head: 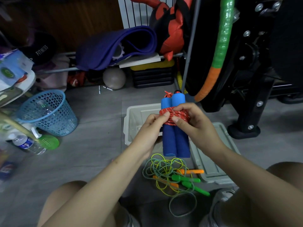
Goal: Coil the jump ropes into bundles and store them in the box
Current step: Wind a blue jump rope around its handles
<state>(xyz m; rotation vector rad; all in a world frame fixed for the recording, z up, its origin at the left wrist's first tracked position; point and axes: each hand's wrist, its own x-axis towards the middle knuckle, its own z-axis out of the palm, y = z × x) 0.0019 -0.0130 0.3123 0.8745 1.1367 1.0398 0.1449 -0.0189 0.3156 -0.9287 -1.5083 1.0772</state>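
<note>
above the open grey plastic box, our left hand and right hand pinch the red braided rope wound round two blue foam handles. if a thumb slackens, we judge the wraps could spring loose; tangled green and yellow ropes wait at six o'clock.

Both hands, left hand and right hand, raised together, fingers apparently curled, pinching.
</note>
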